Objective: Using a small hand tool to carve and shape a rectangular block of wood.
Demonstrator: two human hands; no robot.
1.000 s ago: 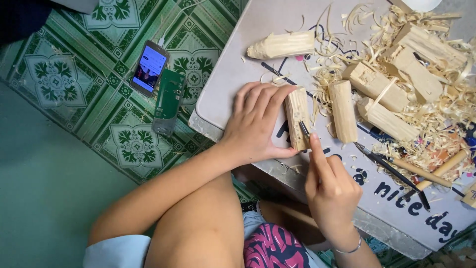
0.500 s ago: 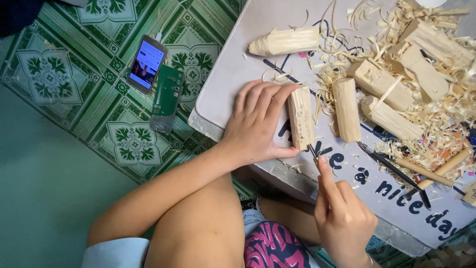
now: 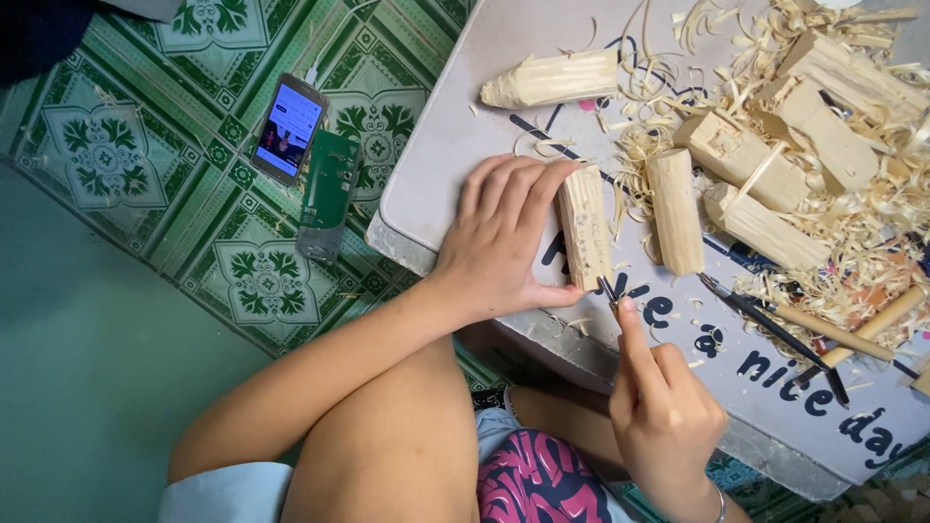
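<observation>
- Wood block, pale and squared, lies near the front edge of the grey tabletop.
- Left hand presses flat on the tabletop, its grip closed along the block's left side, thumb at the near end.
- Right hand pinches a thin carving tool, whose tip meets the block's near end.
- More carved blocks and a heap of curled shavings lie to the right; another dark tool rests beside them.
- Green patterned floor tiles lie to the left, with a lit phone and a clear bottle lying on them.
</observation>
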